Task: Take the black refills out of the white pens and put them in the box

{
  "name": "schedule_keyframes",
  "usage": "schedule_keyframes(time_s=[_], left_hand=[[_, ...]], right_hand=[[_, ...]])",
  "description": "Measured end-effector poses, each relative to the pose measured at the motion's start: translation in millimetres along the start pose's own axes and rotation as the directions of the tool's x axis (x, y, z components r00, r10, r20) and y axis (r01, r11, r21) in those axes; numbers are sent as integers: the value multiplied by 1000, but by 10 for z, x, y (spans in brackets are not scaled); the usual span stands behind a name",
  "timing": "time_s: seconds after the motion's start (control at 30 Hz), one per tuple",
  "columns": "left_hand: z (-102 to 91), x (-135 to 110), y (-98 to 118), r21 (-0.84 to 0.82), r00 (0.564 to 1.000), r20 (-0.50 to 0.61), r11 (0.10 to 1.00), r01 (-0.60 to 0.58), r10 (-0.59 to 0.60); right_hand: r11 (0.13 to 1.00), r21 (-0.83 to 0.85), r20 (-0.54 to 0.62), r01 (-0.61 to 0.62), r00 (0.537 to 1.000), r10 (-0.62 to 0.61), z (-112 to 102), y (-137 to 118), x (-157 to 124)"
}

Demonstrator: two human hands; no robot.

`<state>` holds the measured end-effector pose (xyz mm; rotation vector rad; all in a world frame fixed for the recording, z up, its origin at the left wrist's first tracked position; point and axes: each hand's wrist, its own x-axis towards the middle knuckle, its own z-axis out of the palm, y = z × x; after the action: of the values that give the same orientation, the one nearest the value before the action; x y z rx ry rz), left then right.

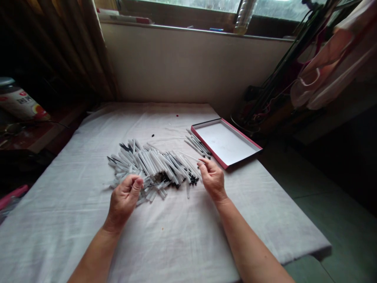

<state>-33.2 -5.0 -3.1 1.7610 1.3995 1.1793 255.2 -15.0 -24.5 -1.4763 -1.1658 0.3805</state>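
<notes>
A heap of several clear plastic pen tubes (153,163) with black tips lies in the middle of a table covered with a white cloth (165,236). My left hand (125,198) is curled at the near left edge of the heap, fingers pinched on a thin dark refill. My right hand (212,177) is at the heap's right end, fingertips pinching a thin clear tube. A small separate row of pens (196,143) lies beside a shallow box lid.
A white shallow box lid with a red rim (226,141) rests at the table's right edge. Small black bits (152,135) lie on the cloth. A wall and window sill stand behind, a curtain at left, a jar (17,102) far left, cables and cloth at right.
</notes>
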Motion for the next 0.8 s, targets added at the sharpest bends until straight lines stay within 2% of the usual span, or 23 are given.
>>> schedule_keyframes(time_s=[0.03, 0.1, 0.2, 0.37, 0.47, 0.57, 0.67, 0.73, 0.8], left_hand=[[16, -7, -36, 151, 990, -52, 981, -123, 132], [31, -14, -110, 383, 935, -78, 876, -293, 346], [31, -7, -182, 538, 870, -30, 742, -400, 491], [55, -14, -176, 592, 863, 41, 683, -427, 504], [69, -33, -171, 584, 863, 62, 683, -439, 502], [76, -44, -183, 571, 867, 65, 694, -439, 495], [84, -40, -195, 557, 868, 44, 709, -432, 495], [91, -34, -197, 554, 865, 39, 710, -436, 501], [97, -29, -195, 553, 860, 43, 705, -445, 508]], right_hand=[[996, -79, 29, 39, 999, -37, 53, 6, -17], [971, -200, 87, 133, 989, -117, 146, 7, -64], [921, -309, 160, 238, 967, -196, 219, 10, -123], [896, -354, 222, 268, 955, -198, 158, 57, -60], [867, -460, 234, 189, 968, -87, 62, 79, 127], [717, -692, 202, 85, 976, 79, -16, 78, 378], [536, -843, 205, 43, 947, 248, -25, 55, 585], [472, -880, 213, 41, 925, 316, 8, 34, 670], [452, -891, 212, 39, 917, 338, 49, 15, 720]])
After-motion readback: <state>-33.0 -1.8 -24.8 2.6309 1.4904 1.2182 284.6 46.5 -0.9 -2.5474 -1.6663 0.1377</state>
